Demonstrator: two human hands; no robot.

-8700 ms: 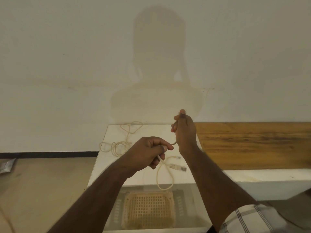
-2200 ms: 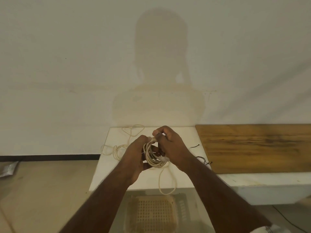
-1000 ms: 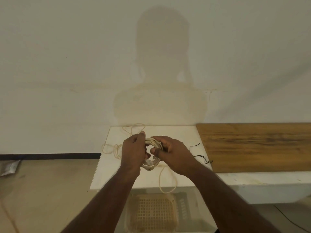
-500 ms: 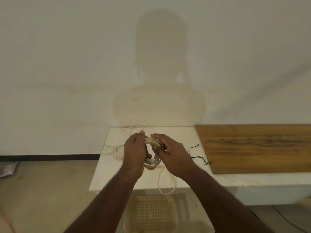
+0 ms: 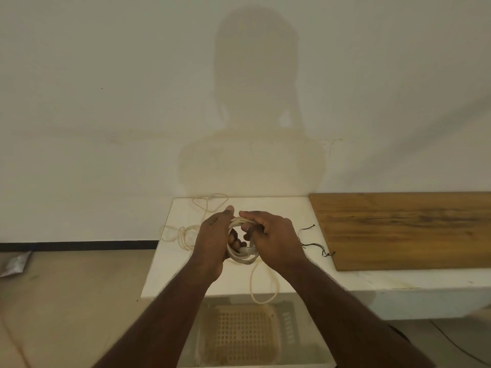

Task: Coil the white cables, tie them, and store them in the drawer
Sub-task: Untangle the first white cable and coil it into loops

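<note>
Head view is showing a pale wall (image 5: pixel 106 102) filling the upper half, with the person's shadow lying across its middle. Below it a white tabletop (image 5: pixel 170 264) is standing against the wall, and a wooden board (image 5: pixel 409 229) is lying on the right part of the white surface. Under the table's near edge an open drawer (image 5: pixel 303 349) is showing, with a perforated basket (image 5: pixel 239 333) sitting inside it.

Both hands are hovering over the tabletop's middle. The left hand (image 5: pixel 212 243) is gripping the left side of the coiled white cable (image 5: pixel 243 257), fingers curled through the loops, while the right hand (image 5: pixel 276 237) is pinching the coil's upper right, fingers curled round the strands. A loose tail of the same cable is hanging down past the table's front edge. Against half a second ago, the hands are sitting at nearly the same spot, and the coil is remaining between them with the hanging loop unchanged.

A second loose white cable (image 5: pixel 186 232) is lying tangled on the table's left rear. Thin black ties (image 5: pixel 316 245) are lying just right of the right hand, near the board's edge.
</note>
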